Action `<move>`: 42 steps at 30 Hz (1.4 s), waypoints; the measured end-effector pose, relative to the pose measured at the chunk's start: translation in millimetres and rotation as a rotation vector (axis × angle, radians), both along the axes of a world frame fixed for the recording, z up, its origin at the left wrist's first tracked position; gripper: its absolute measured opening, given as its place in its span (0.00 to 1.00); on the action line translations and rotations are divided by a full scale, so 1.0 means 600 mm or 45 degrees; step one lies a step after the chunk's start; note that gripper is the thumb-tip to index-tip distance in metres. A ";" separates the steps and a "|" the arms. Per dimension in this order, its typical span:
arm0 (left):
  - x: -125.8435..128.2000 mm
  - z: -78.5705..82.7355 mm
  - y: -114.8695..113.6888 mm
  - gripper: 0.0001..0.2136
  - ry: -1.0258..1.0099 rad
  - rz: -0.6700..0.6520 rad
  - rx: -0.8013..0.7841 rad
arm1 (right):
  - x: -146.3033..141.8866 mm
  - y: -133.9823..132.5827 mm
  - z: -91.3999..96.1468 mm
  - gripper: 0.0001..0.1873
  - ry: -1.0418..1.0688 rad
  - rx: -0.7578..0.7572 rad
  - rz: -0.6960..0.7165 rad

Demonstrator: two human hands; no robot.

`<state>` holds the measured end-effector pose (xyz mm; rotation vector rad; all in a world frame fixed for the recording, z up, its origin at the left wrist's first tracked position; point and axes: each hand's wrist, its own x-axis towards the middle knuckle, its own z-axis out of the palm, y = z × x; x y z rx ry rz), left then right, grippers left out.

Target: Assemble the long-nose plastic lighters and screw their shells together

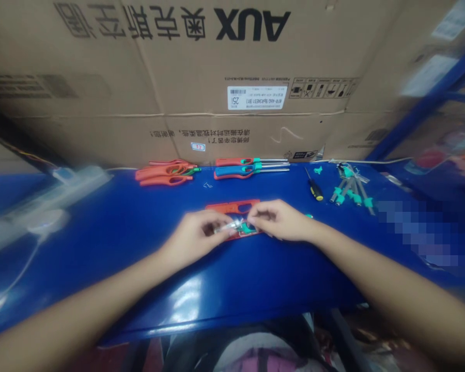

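Note:
An open red lighter shell [232,207] lies on the blue table [139,227] in front of me. My left hand [196,236] is closed in a pinch on a clear, silvery inner part [228,226] over the shell. My right hand [277,219] is closed too, its fingertips pinching the teal piece [248,228] at the other end of that part. Both hands meet just above the shell's near edge.
Several empty orange shells [165,173] lie at the back left. Finished long lighters [248,168] sit at the back centre. A small screwdriver [314,187] and a heap of metal tubes with teal ends [351,186] lie at the right. A large cardboard box [217,77] walls the back.

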<state>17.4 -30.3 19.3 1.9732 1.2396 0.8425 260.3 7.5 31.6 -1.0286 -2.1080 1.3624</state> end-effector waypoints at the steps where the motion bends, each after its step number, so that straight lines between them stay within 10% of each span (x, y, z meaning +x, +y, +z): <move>1: 0.001 0.000 -0.001 0.12 0.003 -0.002 -0.007 | -0.001 0.001 -0.002 0.11 0.024 -0.011 0.002; 42: 0.004 -0.002 -0.004 0.11 0.031 -0.035 0.018 | 0.003 0.013 -0.016 0.11 0.115 -0.055 0.023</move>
